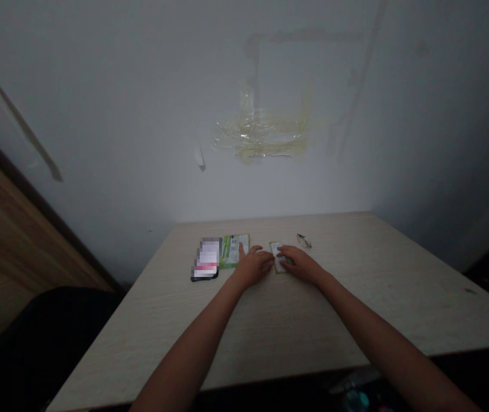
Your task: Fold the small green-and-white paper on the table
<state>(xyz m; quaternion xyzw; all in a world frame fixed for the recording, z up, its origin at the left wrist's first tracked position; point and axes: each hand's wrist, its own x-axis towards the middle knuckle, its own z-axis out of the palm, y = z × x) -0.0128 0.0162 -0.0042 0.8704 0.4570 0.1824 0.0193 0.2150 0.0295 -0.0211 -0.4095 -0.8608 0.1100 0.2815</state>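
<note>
A small pale rectangular piece with a yellowish border, like a card or flat packet point(277, 248), lies on the table between my hands. My right hand point(301, 264) rests its spread fingers on the right part of this piece. From the other side, my left hand point(255, 268) reaches its fingertips to the left edge, its fingers apart. One finger of that hand lies over a green and white printed booklet or flat box point(229, 247). Whether either hand pinches the pale piece cannot be made out.
A phone point(206, 260) with a blurred-out screen lies left of the green piece. Beyond my right hand is a small crumpled-looking scrap point(303, 241). The wooden table point(162, 320) meets a wall with tape point(265, 134) at the back. A dark chair-like shape point(55, 332) stands left.
</note>
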